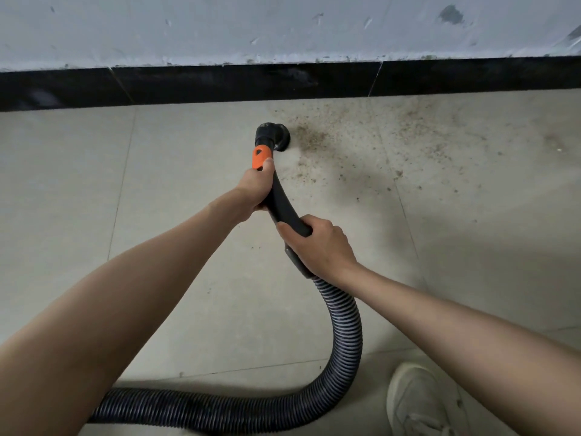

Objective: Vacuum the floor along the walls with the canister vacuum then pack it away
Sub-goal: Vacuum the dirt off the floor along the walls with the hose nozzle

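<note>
A: The floor [188,278] is still gritty at upper right, below the wall [283,26].

B: Sweep the nozzle [276,136], frame centre, rightward, flat.

A: Grip?

B: Left hand [254,187] and right hand [317,243] both wrap the black handle [284,206]; hose [342,325] trails lower left.

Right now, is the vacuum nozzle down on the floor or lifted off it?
Down. The nozzle sits on the floor tile at the edge of the dirt patch, with no gap visible beneath it.
</note>
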Available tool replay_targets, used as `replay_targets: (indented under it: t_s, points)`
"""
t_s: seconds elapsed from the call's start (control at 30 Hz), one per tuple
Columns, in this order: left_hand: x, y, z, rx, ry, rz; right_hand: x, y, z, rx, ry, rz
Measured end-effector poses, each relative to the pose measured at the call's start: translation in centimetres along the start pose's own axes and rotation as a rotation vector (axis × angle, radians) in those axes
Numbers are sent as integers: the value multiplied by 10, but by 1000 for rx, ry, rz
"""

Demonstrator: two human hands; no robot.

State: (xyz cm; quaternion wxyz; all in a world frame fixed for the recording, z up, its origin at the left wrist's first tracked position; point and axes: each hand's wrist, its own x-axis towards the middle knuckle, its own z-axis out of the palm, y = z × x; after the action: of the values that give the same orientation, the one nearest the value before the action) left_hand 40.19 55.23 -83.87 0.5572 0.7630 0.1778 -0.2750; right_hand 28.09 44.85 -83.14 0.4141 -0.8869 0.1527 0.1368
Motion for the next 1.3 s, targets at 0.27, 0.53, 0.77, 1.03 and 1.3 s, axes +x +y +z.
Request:
replay_targets:
  t_s: [0.27, 0.53, 0.77, 1.03, 1.3]
  points:
    - [-7, -17, -55, -105, 129, -52, 10, -32, 25, -111, -142, -98]
    - [-42, -58, -72, -214, 209, -112, -26, -34, 35, -213, -247, -151]
    - [-70, -75, -55, -208, 192, -138, -63, -18, 24, -220, -248, -125]
    - [-83, -81, -24, -135, 149, -117, -86, 7, 12, -220, -184, -82]
    - [-78, -63, 1, -99, 72, -68, -88, 17, 1, -183, -89, -10]
